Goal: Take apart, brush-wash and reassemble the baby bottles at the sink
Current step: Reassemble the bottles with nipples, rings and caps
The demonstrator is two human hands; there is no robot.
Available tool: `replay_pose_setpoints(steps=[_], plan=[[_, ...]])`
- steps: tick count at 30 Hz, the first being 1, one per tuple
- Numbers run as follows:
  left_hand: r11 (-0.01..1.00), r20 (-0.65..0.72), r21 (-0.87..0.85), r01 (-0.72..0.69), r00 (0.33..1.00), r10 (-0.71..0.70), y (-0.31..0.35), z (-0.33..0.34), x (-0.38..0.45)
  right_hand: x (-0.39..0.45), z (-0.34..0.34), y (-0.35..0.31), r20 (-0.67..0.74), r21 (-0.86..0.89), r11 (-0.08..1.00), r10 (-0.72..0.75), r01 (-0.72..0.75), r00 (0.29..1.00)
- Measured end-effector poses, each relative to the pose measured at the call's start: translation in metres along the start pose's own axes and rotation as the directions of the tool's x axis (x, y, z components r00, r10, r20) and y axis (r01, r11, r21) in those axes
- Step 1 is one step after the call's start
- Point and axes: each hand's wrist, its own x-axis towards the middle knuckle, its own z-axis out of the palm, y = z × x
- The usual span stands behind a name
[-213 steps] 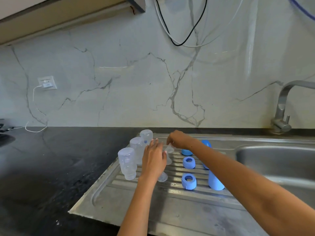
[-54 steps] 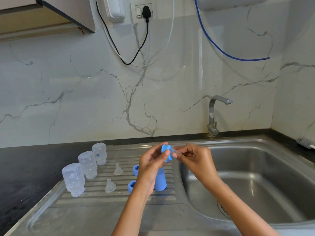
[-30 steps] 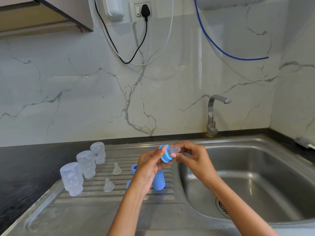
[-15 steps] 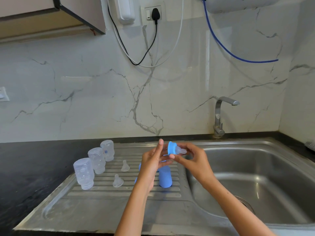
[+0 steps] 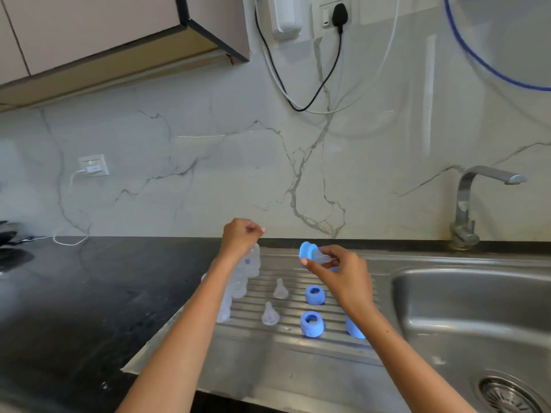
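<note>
Lighting: soft, even daylight is filling the room. Glare is streaking the marble wall (image 5: 429, 93) and gleaming on the sink (image 5: 477, 293). Shadows are staying faint. Wide-angle distortion is bending the edges; hands are blurring slightly.

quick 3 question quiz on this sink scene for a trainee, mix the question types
1. True or false: the right hand holds a blue ring with a clear teat fitted through it.
2. How many loose clear teats lie on the drainboard?
3. Multiple choice: the left hand is
A. gripping the tap
B. raised above the clear bottles, fingers curled
C. lying flat on the black counter

Key
1. True.
2. Two: a far teat and a near teat.
3. B; whether it grips a bottle yet cannot be told.
</note>
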Motion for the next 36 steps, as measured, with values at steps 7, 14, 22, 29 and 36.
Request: replay_pose_setpoints(steps=[7,14,22,29,36], plan=[[0.875,0.206,0.483,0.028,0.968,-0.145,-0.033,0.012,0.055,-0.008,0.007,0.004,-0.060,-0.214,0.972,-0.116,0.101,0.991],[0.592,0.265,0.802,-0.080,0.936,-0.231,-0.048,0.042,0.084,-0.009,0.008,0.014,-0.082,-0.329,0.929,-0.206,0.169,0.975],[0.610,0.192,0.780,-0.141,0.981,-0.019,-0.012,0.052,0.083,-0.001,-0.001,0.018,-0.118,-0.358,0.916,-0.235,0.180,0.965],[0.984,0.012,0.099,-0.151,0.989,0.150,0.051,0.048,0.010,0.011,-0.055,0.026,-0.266,-0.117,0.993,-0.050,0.019,0.963],[0.859,0.018,-0.510,-0.041,0.998,0.058,0.071,0.068,-0.076,-0.006,-0.096,0.053,-0.035,0.199,0.980,-0.021,0.027,0.999]])
